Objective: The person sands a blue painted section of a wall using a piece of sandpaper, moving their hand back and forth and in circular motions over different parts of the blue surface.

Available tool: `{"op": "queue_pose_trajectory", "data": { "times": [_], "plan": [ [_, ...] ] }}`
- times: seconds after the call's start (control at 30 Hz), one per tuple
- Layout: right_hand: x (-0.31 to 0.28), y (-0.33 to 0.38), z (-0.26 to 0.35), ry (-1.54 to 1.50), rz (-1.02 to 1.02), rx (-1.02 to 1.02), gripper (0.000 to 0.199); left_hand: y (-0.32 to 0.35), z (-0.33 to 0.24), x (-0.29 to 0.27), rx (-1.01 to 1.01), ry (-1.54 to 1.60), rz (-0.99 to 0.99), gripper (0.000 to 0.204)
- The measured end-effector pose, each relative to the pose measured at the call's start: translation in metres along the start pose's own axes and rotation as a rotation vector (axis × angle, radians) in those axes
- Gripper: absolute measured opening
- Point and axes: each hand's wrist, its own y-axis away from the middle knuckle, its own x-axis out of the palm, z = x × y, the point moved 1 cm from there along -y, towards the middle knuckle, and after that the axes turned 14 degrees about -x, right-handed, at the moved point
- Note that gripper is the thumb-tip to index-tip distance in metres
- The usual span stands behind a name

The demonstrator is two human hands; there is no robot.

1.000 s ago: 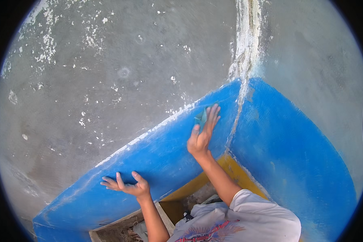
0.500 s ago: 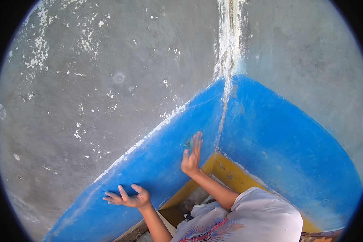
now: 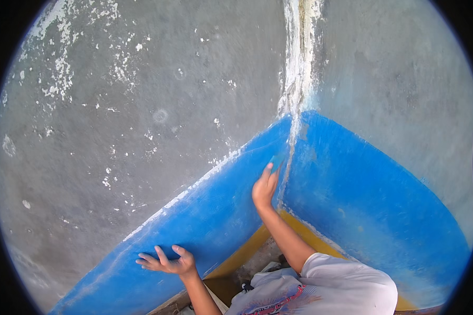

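The small green piece is at my right hand, by the far end of the blue band on the left wall, just left of the corner seam. My thumb lies on its left side; my other fingers are blurred and mostly hidden, so I cannot tell whether they pinch the piece or only press it flat. I judge my palm is turned to the wall to back it against the paint. Half a second ago that hand was nearer to me and farther left of the seam, with my fingers in plain view; now it has gone far and right, close to the corner.

My left hand is near and left, fingers spread, seemingly propped on the same blue band to steady me. It has hardly changed place.

Beyond the band is the grey wall, flecked with white. Nearer, the yellow band runs below the blue, and my pale shirt fills the near edge.
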Motion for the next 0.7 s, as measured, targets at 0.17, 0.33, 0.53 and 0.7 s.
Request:
{"op": "queue_pose_trajectory", "data": {
  "times": [0.17,0.33,0.53,0.7],
  "plan": [
    [0.003,-0.025,0.071,0.01,0.092,-0.591,0.066,0.003,0.001,0.0,-0.01,0.007,0.009,0.05],
    [-0.005,0.043,-0.022,-0.036,0.039,-0.156,0.064,-0.001,-0.002,-0.004,0.019,0.009,0.018,0.05],
    [-0.006,-0.058,0.073,-0.026,-0.009,-0.464,0.064,-0.001,-0.009,-0.006,-0.037,0.047,0.045,0.052],
    [0.001,0.057,-0.008,-0.002,0.109,-0.486,0.061,0.001,-0.007,-0.007,-0.046,0.0,0.078,0.058]
  ]
}}
